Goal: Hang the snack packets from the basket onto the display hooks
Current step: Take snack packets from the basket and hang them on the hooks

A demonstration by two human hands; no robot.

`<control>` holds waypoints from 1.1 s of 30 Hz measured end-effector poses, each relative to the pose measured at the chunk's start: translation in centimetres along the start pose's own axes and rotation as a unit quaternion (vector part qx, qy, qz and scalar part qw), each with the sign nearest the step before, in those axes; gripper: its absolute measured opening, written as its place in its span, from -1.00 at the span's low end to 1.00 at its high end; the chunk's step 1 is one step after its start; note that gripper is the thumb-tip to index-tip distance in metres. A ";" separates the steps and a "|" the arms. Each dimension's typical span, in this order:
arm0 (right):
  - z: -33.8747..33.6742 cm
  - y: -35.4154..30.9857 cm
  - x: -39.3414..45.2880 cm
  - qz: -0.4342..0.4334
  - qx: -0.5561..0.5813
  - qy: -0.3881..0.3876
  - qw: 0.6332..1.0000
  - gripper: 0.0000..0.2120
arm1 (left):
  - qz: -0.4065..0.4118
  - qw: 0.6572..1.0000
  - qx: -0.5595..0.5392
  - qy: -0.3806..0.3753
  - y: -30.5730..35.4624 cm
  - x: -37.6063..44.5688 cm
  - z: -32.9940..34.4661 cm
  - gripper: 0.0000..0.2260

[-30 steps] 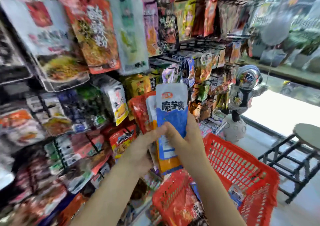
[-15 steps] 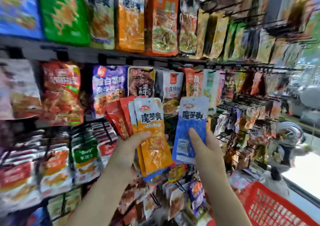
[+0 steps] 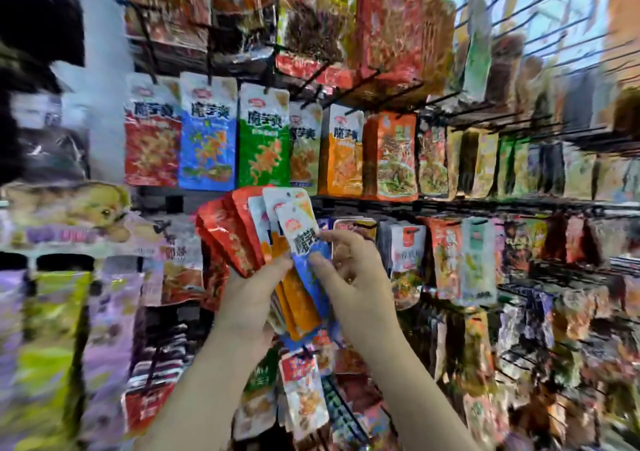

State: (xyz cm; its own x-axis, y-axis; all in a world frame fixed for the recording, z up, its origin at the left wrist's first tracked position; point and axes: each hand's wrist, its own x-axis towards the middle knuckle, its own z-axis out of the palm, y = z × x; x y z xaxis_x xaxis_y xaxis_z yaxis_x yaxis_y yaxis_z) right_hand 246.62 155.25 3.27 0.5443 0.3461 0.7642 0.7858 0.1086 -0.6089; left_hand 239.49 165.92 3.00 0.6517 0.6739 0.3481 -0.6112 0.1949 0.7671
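Packets [image 3: 266, 243] in hand, none of this bunch hung yet.
Left hand [image 3: 249, 298] grips a fanned bunch of flat, glossy foil sachets, red, orange and white-topped; right hand [image 3: 349, 270] pinches the blue packet [image 3: 313, 267] at the front, fingers [image 3: 320, 260] curled on it, likely sorting it out for the matching blue row [image 3: 207, 139] on the hooks [image 3: 207, 76] above. Crinkled pouches already fill the rack; the basket is out of view, so what is left cannot be told.

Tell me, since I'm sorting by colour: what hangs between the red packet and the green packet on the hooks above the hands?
In the head view, one blue packet hangs between the red packet and the green packet.
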 end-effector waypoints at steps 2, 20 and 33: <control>-0.1 -0.5 1.5 0.001 -0.001 -0.001 1.000 -0.72 | 0.011 1.000 -0.004 -0.007 1.0 0.6 0.0 -0.79; 3.4 -6.3 13.0 0.058 0.269 -0.110 0.955 -0.57 | 0.194 0.978 0.067 0.036 13.4 3.5 -5.2 -0.80; 9.2 -12.0 18.5 0.054 0.207 -0.052 0.975 -0.57 | 0.166 0.985 0.044 0.020 17.3 5.6 -7.4 -0.85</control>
State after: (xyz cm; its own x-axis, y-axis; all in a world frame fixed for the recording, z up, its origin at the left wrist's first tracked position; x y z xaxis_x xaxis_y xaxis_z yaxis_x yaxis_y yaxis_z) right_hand 244.58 168.91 22.70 0.5680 0.4664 0.6782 0.5276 0.4262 -0.7349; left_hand 229.21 178.34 14.24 0.4023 0.7181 0.5679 -0.7460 -0.1024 0.6581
